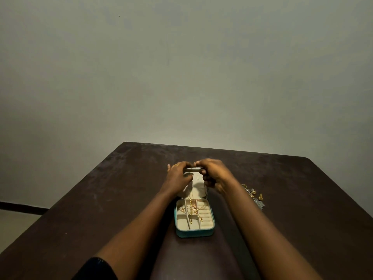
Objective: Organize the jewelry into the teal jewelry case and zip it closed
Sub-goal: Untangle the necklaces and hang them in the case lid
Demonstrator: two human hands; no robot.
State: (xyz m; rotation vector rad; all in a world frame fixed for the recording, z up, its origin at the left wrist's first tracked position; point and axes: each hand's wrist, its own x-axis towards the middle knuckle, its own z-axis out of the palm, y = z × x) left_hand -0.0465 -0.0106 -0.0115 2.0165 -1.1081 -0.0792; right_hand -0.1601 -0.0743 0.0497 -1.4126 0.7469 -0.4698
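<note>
The teal jewelry case (194, 233) lies open on the dark table, its cream compartments facing up. Gold chains and rings (191, 209) lie in the rear compartments. The lid (196, 188) stands upright at the back. My left hand (178, 175) and my right hand (214, 173) both grip the lid's top edge, fingers curled over it from either side. A gold ring sits on a finger of my left hand. Loose gold and silver jewelry (253, 196) lies on the table right of the case, partly hidden behind my right forearm.
The dark brown table (121, 188) reaches back to a plain grey wall. Its far edge runs just behind my hands, and its left edge slants down toward the floor.
</note>
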